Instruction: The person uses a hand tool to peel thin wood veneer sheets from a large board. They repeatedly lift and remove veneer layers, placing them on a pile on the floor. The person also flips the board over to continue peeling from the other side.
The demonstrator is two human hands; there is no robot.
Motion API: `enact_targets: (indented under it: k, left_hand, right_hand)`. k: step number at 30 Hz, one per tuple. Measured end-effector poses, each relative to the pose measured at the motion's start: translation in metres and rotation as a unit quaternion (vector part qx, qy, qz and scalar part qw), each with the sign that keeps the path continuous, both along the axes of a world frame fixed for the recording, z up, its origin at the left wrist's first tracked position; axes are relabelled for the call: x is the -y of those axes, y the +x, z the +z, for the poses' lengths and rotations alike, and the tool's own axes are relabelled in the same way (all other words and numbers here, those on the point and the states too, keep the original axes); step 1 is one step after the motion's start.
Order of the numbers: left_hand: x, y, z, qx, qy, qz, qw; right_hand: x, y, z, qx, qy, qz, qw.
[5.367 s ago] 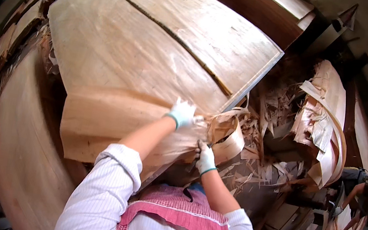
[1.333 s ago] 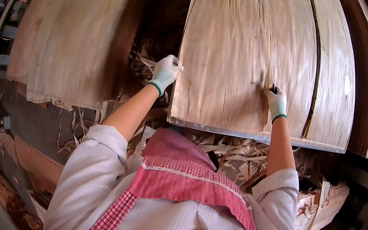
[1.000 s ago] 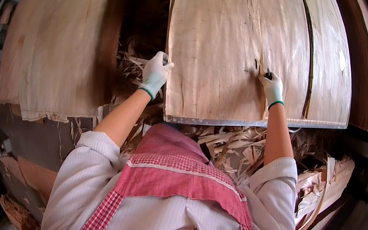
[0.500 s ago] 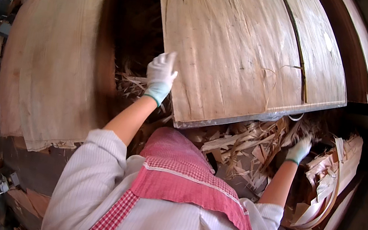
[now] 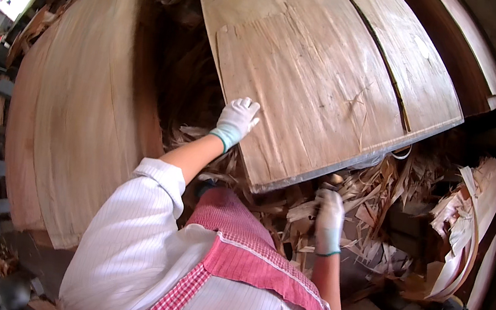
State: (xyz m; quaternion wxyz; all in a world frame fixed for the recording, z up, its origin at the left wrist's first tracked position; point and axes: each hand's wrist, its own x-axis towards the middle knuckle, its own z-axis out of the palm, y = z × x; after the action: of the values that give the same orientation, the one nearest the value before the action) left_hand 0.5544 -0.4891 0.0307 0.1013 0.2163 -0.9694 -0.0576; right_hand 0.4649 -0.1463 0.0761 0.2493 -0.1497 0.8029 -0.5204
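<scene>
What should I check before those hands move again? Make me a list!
1. Gloves on: ok, both.
2. Left hand at the wood: ok, at its left edge.
3. Right hand has a firm grip: cannot tell, it's blurred.
4. Wood has no gap: not ok, a dark gap runs along it.
5. Space below the front edge free of scraps: not ok, they're heaped there.

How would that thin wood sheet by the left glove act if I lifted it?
The wood sheet would probably bend and flop, since it looks thin and rippled. It might also split along its grain: its far edge looks ragged, and torn wood scraps lie nearby.
</scene>
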Motion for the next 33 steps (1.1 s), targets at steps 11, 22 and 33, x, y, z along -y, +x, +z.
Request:
enact_targets:
  k: [11, 22, 33]
  left_hand:
    - [0.178, -0.060, -0.051, -0.080, 0.021, -0.107, 0.991]
    - [0.188, -0.075, -0.074, -0.185, 0.114, -0.128, 0.968]
    - [0.188, -0.068, -0.065, -0.175, 0.075, -0.148, 0.970]
  right_hand:
    - [0.138, 0.053, 0.002, -0.220, 0.417, 0.035, 0.881]
    - [0.431, -0.006, -0.058, -0.208, 0.397, 0.043, 0.893]
    - [0.310, 0.138, -0.048, -0.121, 0.522, 0.090, 0.840]
